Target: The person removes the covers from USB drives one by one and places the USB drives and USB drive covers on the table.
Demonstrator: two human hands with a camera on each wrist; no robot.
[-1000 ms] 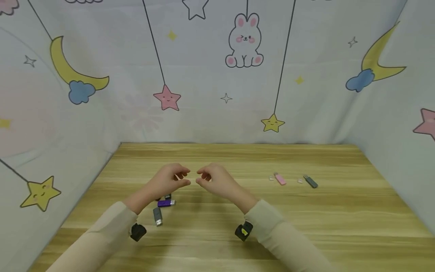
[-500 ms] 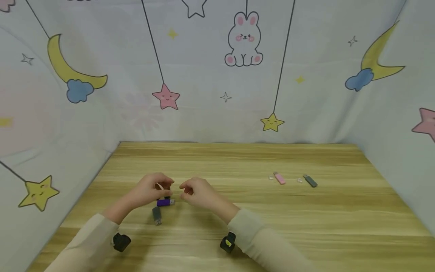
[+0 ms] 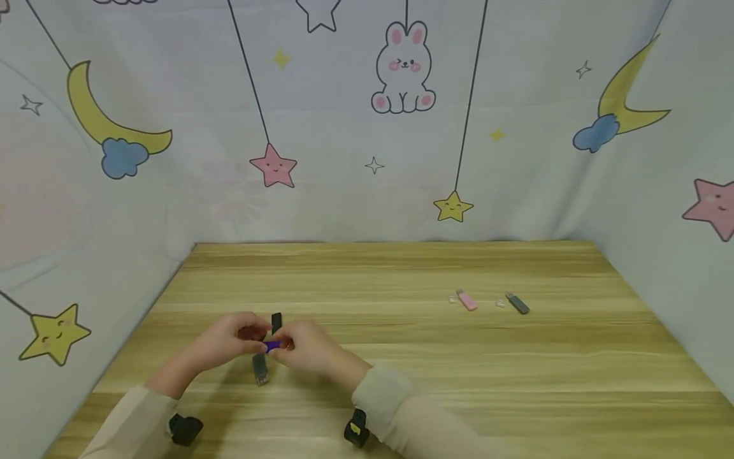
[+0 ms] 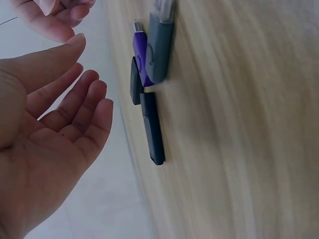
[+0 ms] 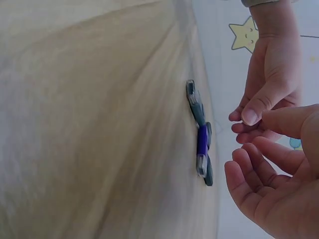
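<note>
A purple USB stick (image 3: 272, 346) lies on the wooden table, partly hidden behind my fingertips in the head view. Both wrist views show it flat on the wood, below and apart from the hands. My left hand (image 3: 232, 339) hovers over its left side, fingers loosely bent around nothing. My right hand (image 3: 306, 346) hovers opposite, thumb and fingers relaxed, its fingertips close to those of the left. Beside the purple stick lie a grey USB stick with a clear cap (image 4: 160, 47) and a long black one (image 4: 152, 128). Another dark stick (image 4: 135, 82) is tucked against the purple one.
Farther right on the table (image 3: 516, 376) lie a pink USB stick (image 3: 467, 300) and a dark grey one (image 3: 518, 303). Small clear caps (image 3: 452, 299) sit beside them. A printed cloth wall (image 3: 344, 127) rises behind the table.
Both hands have moved left and toward me, from the table's middle to above the purple USB stick. The black stick behind them now shows more. The sticks themselves stay put.
</note>
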